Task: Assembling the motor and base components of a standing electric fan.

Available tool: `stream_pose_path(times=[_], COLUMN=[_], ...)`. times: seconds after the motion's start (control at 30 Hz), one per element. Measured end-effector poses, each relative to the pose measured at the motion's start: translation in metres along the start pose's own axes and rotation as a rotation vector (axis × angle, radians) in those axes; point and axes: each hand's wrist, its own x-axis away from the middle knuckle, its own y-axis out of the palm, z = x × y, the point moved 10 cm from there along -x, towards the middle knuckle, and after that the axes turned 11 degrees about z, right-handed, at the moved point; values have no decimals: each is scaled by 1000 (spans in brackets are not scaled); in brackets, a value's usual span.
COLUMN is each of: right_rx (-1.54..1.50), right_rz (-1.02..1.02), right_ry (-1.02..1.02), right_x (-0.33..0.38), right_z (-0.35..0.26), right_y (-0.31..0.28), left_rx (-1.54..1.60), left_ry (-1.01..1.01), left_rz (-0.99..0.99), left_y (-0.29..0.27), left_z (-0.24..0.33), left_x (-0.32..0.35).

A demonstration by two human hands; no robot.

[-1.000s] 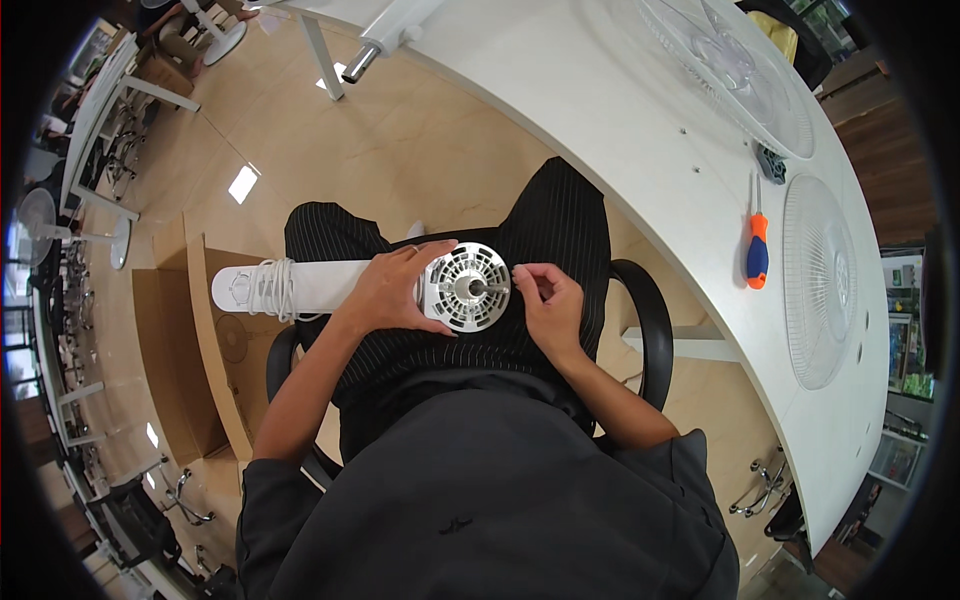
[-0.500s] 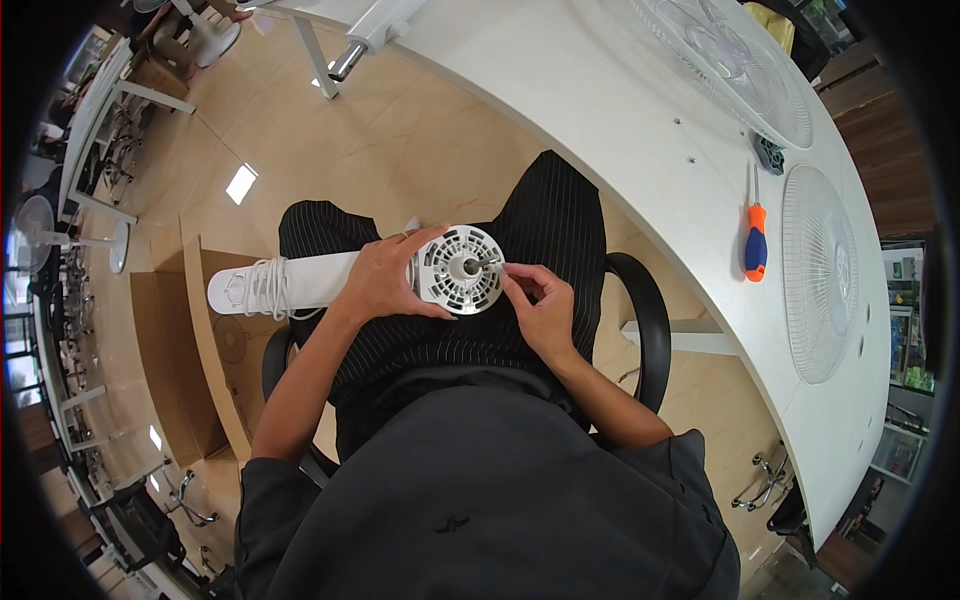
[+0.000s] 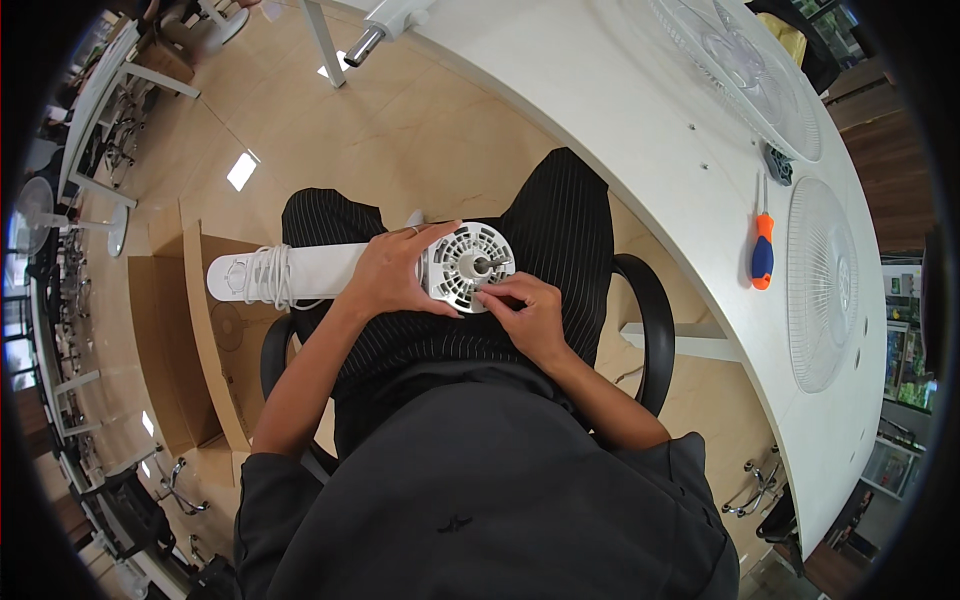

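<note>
A white fan body lies across my lap: a long pole [image 3: 300,268] with a white cord coiled around it, ending in a round slotted motor housing [image 3: 468,265] that faces up with a metal shaft at its centre. My left hand [image 3: 395,272] is wrapped around the neck just left of the housing. My right hand [image 3: 525,315] rests against the housing's lower right rim, fingertips pinched at the slots; whether they hold a small part is hidden.
A curved white table [image 3: 640,130] runs along my right, bearing an orange-handled screwdriver [image 3: 762,250], two round fan grilles [image 3: 820,285] [image 3: 740,70] and a small dark part [image 3: 778,163]. An open cardboard box [image 3: 190,340] stands on the floor to my left. I sit in a black armchair [image 3: 650,320].
The fan body shifted slightly left and up on my lap. My right hand's fingertips moved from the housing's right side down to its lower rim. My left hand kept its grip.
</note>
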Motion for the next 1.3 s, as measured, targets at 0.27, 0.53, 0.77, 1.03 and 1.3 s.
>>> stream_pose_path(times=[0.27, 0.53, 0.77, 1.03, 1.3], right_rx=[181, 173, 197, 66, -4], right_rz=[-31, -84, -57, -56, 122], right_ry=[-342, -381, -367, -394, -317], right_x=[-3, 1, 0, 11, -70], right_z=[-26, -32, -28, -65, -110], right_y=[9, 8, 4, -34, -34], left_rx=[-37, -1, 6, 98, 630], left_ry=[26, 10, 49, 14, -59], left_rz=[30, 31, 43, -57, 104], left_y=[-2, -6, -4, -10, -12], left_z=[-2, 0, 6, 11, -20], left_x=[2, 2, -2, 2, -13])
